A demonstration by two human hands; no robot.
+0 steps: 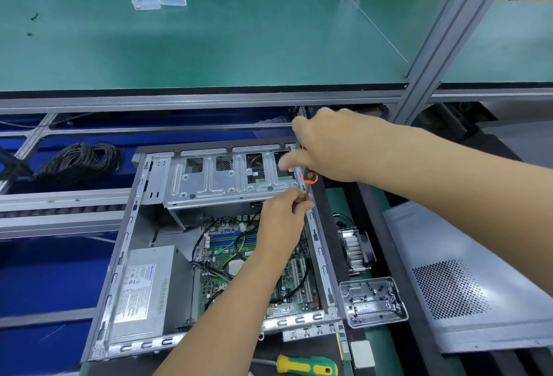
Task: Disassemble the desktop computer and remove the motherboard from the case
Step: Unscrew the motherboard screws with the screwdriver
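Observation:
The open desktop case (119, 280) lies on its side before me. Inside sit the green motherboard (221, 244) with cables, the grey power supply (149, 289) at the left, and a metal drive cage (209, 181) at the far end. My right hand (332, 148) grips the orange-and-black handle of a screwdriver (309, 177) above the case's far right corner. My left hand (284, 220) pinches the screwdriver's dark shaft just below the cage edge. The tip is hidden behind my left hand.
A heatsink with fan (356, 250) and a clear screw tray (372, 300) lie right of the case. The grey side panel (466, 280) rests further right. A yellow-green screwdriver (305, 367) lies at the front. Coiled black cables (80, 160) sit left; a green shelf (209, 43) spans above.

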